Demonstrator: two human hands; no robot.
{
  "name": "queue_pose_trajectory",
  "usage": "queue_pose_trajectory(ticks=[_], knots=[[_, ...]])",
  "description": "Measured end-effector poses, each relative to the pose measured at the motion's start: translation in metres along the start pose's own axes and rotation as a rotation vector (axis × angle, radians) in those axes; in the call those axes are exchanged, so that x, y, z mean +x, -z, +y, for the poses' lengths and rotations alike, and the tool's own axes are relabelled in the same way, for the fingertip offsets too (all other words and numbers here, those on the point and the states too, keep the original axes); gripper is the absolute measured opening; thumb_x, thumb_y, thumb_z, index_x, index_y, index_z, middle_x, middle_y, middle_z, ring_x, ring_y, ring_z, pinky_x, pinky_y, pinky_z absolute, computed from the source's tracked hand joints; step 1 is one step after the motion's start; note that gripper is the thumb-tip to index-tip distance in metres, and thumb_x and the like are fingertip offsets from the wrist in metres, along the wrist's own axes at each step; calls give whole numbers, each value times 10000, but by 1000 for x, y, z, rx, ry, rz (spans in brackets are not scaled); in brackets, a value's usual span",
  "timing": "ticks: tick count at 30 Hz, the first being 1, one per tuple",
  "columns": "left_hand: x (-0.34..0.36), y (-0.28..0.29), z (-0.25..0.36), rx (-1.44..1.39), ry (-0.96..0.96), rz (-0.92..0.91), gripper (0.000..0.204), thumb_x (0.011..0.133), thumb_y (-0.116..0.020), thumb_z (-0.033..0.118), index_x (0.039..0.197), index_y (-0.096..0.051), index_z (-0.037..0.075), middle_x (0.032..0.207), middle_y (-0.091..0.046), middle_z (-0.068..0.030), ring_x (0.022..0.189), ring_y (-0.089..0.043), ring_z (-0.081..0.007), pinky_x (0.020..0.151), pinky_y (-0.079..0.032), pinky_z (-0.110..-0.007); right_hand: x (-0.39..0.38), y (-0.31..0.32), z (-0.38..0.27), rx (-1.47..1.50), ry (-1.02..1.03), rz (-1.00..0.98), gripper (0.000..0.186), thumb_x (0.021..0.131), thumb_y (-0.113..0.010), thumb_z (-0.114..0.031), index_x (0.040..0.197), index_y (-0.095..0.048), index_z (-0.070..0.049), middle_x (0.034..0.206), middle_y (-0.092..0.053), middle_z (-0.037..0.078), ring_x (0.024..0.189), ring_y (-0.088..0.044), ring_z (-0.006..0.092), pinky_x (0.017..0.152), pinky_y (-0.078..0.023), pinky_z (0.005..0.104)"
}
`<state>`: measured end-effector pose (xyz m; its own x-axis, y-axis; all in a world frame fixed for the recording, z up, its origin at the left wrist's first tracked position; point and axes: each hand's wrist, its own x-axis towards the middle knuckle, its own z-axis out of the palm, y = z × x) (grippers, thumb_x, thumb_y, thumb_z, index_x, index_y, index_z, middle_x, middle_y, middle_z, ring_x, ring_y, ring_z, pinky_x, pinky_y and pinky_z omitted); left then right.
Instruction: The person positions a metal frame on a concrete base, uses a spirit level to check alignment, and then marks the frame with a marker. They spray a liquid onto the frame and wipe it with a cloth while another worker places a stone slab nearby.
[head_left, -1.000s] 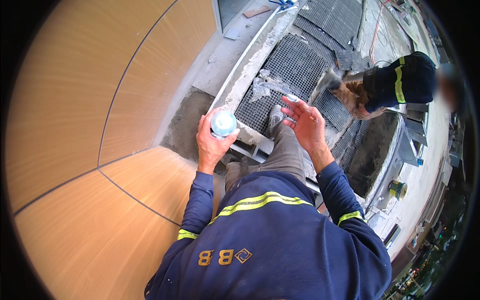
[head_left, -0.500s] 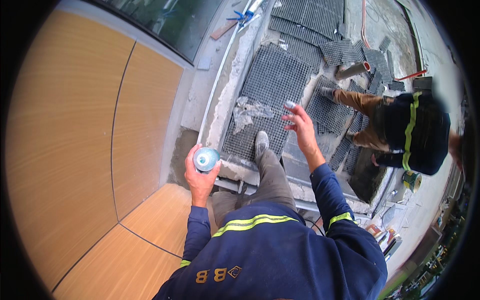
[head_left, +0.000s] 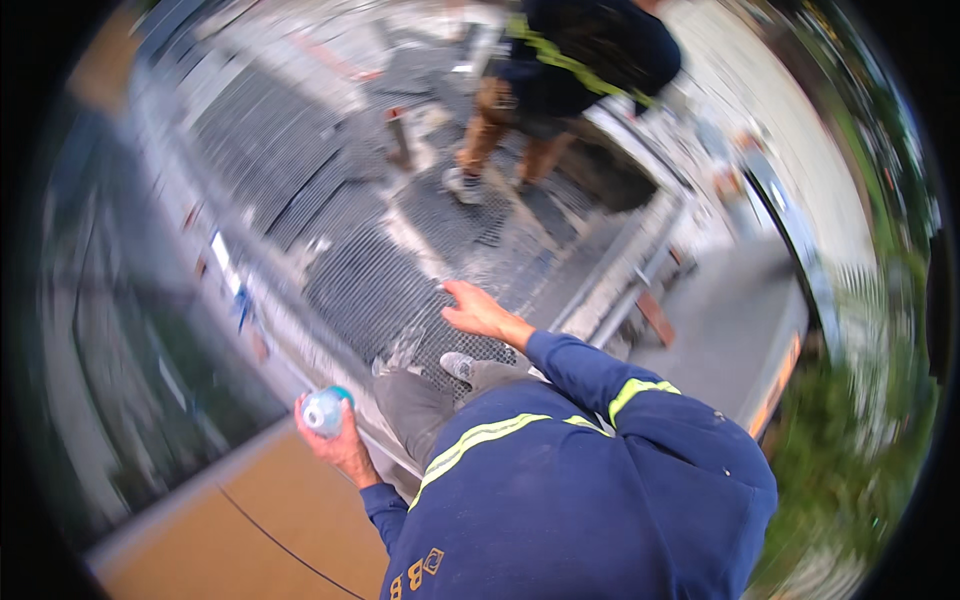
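Note:
A clear, blue-green tinted round bottle (head_left: pixel 326 411) with a white top sits in my left hand (head_left: pixel 343 446), at the lower left beside the tan wall panel. The fingers wrap around its sides, and its top faces up. My right hand (head_left: pixel 482 311) reaches forward above the black grating (head_left: pixel 370 290). Its index finger is stretched out and the others are loosely bent, with no tool in them. A pale greyish patch shows on the index fingertip, too small and blurred to make out. My shoe (head_left: pixel 457 366) stands on the grating beneath.
A co-worker in a dark top with a reflective band (head_left: pixel 585 75) bends over the grating ahead. Near their feet stands a pipe (head_left: pixel 399 140) with a red rim. A square pit (head_left: pixel 612 165) lies to the right, and a blue tool (head_left: pixel 243 303) rests on the left ledge.
My view has swung to the right, blurring the scene. The bottle stays in my left hand. My right hand remains raised, its index finger now pointing more to the left.

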<state>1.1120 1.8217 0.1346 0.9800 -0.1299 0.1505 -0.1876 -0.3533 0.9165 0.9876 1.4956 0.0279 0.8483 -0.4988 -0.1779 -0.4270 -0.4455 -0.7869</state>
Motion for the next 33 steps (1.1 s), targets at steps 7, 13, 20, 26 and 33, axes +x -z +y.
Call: queue_pose_trajectory(ticks=[7,13,20,26,33], knots=[[64,-81,33,24,-136,-298,771,841,-853,24,1520,-488,28,1514,-522,-153,1343,-553,-289,1144,-475,-431,-30,73,36,231,-305,519,603,875,-669,-232,1408,-552,24,1221,-663,255,1020,-697,355,916,-560,459],[164,-192,52,-39,-212,-582,788,817,-856,8,1516,-493,30,1500,-535,-156,1339,-561,-287,1134,-487,-425,-38,67,101,224,-671,826,581,886,-667,-229,1409,-561,3,1316,-652,271,1177,-664,398,1013,-529,474],[272,-338,89,-178,-247,-912,812,805,-859,-9,1520,-474,13,1512,-542,-176,1350,-563,-287,1148,-485,-408,-51,30,165,197,-1024,1173,590,884,-704,-245,1399,-563,6,1364,-630,301,1298,-597,451,1107,-480,494],[321,-437,97,-222,-414,-1024,786,828,-856,0,1518,-479,8,1509,-551,-173,1356,-568,-270,1159,-467,-398,-71,27,151,392,-1286,1308,629,898,-714,-241,1455,-513,-29,1336,-683,224,1247,-665,375,1069,-514,441],[285,-544,90,-236,-476,-1109,802,826,-876,27,1520,-474,16,1509,-557,-159,1351,-576,-266,1157,-467,-400,-67,-32,248,856,-1440,1511,716,913,-701,-218,1541,-406,-43,1159,-706,146,978,-705,257,784,-572,392]])
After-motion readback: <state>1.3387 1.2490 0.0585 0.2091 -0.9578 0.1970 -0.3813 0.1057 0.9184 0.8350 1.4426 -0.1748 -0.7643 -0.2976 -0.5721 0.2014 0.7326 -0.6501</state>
